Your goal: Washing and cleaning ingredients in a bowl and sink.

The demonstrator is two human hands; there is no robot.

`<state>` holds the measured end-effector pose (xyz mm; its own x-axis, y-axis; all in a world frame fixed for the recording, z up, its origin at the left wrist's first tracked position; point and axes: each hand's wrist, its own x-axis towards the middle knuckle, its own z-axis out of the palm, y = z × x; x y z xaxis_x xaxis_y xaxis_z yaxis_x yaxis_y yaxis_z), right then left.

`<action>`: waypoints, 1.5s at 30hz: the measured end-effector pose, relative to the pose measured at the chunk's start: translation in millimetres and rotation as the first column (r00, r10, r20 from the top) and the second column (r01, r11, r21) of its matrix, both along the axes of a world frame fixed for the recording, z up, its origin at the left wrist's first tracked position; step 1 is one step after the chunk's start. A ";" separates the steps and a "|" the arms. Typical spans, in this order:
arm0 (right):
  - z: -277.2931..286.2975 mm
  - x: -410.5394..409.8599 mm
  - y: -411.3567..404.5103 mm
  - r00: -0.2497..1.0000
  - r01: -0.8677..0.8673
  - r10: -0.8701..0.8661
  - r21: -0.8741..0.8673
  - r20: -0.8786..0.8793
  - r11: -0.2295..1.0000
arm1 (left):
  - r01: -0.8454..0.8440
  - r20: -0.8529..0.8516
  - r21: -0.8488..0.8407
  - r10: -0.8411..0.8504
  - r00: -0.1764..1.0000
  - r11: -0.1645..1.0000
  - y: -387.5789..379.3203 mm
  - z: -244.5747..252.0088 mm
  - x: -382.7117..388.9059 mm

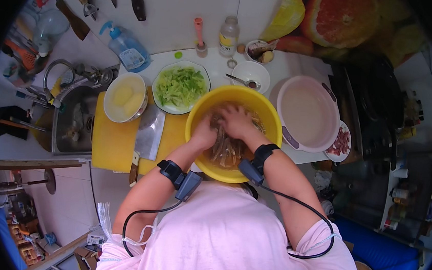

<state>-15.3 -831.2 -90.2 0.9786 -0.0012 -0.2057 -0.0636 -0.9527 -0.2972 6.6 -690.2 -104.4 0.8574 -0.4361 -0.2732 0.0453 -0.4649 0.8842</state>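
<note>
A yellow plastic basin holds brownish water and a heap of long, thin brown strips whose kind I cannot make out. Both hands reach into it. My left hand is at the left of the heap, its fingertips hidden among the strips and in the water. Over the upper part of the heap lies my right hand, fingers spread and slightly blurred, touching the strips. A black strap with a small grey device and cable sits around each forearm.
Left of the basin, a cleaver lies on a yellow cutting board beside a bowl of peeled potatoes in water. Behind are a plate of sliced green vegetable and a white bowl with a spoon. A pink basin stands right, near sliced meat.
</note>
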 end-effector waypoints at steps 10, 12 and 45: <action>30.8 -16.3 -14.0 0.980 0.112 -0.107 0.024 -0.169 0.993 | -0.087 0.010 0.023 0.087 0.996 0.996 -3.3 -37.3 -11.1; 15.3 -22.7 -15.8 0.945 0.259 -0.239 0.065 -0.224 0.964 | -0.211 -0.294 -0.079 0.179 0.939 0.974 -6.6 -32.7 -13.5; 23.3 -44.5 -44.9 0.969 0.238 -0.246 0.320 -0.016 0.917 | -0.090 -0.553 -0.275 -0.081 0.829 0.957 -6.8 29.3 5.2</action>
